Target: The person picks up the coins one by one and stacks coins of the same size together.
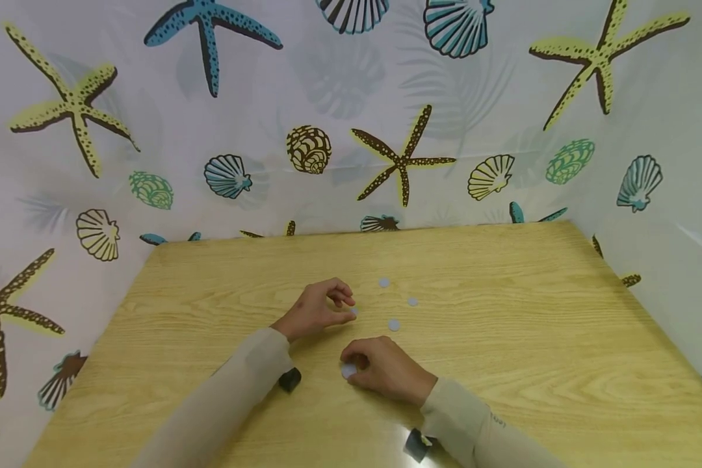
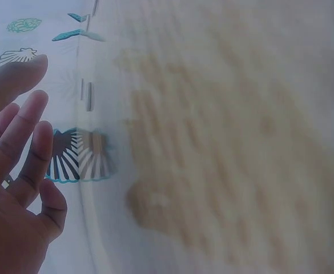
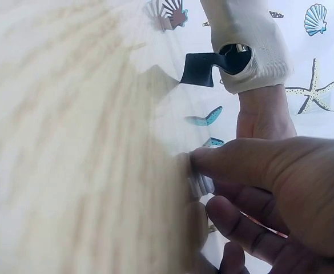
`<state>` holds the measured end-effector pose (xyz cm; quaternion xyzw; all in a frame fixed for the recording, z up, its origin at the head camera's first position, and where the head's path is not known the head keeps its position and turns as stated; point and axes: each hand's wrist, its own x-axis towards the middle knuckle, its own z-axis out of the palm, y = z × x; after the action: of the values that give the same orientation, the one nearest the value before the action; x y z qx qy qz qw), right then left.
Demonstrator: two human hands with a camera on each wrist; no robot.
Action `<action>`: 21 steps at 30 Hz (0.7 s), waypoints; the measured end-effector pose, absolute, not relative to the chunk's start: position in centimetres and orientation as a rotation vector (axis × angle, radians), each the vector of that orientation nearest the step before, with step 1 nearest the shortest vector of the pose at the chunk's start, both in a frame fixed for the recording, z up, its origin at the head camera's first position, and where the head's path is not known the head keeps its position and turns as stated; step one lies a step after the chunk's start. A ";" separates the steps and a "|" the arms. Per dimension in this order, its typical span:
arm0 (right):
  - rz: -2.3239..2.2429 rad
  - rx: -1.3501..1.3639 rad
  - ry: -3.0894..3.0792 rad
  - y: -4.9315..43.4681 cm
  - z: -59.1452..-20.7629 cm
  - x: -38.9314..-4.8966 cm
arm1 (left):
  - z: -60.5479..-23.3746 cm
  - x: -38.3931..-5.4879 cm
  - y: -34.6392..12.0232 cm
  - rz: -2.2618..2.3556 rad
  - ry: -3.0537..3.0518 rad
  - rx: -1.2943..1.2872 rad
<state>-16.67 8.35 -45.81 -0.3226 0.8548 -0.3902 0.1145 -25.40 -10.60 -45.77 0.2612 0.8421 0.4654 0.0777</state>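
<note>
Right hand (image 1: 389, 367) pinched the near disc (image 1: 348, 370) between thumb and curled index finger, low over the desk (image 1: 532, 312); right wrist view showed the thumb against a layered grey edge, number of layers unclear; left hand (image 1: 316, 311) was farther forward, loosely curved, fingertips and thumb parted; the left disc (image 1: 353, 312) lay in the gap by its thumb tip, partly hidden, contact hard to tell; three more pale grey discs lay apart on the desk, right of the left hand: far disc (image 1: 384, 283), small disc (image 1: 412, 301) to its right and slightly nearer, middle disc (image 1: 394, 325) nearest of the three, just beyond the right hand; hands were near each other but not touching; left sleeve (image 1: 228, 390) and right sleeve (image 1: 480, 429) were beige, with a black piece (image 1: 290, 379) at the left cuff and a dark block (image 1: 418, 445) at the right; white cloth (image 1: 327, 201) with starfish (image 1: 402, 161) and shells (image 1: 228, 175) stood behind the desk and along both sides.
</note>
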 end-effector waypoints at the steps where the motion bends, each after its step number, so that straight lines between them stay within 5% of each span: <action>1: -1.149 -0.944 2.502 8.3 -45.8 -16.7 | -45.7 -25.5 -10.6 1.390 2.527 0.788; 21: -1.166 -0.927 2.474 8.6 -45.8 -16.8 | -45.5 -28.2 -8.6 1.384 2.541 0.740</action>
<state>-16.78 8.60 -45.80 -0.3183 0.8499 -0.4005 0.1264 -28.19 -8.62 -45.53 0.2471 0.8483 0.4620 0.0772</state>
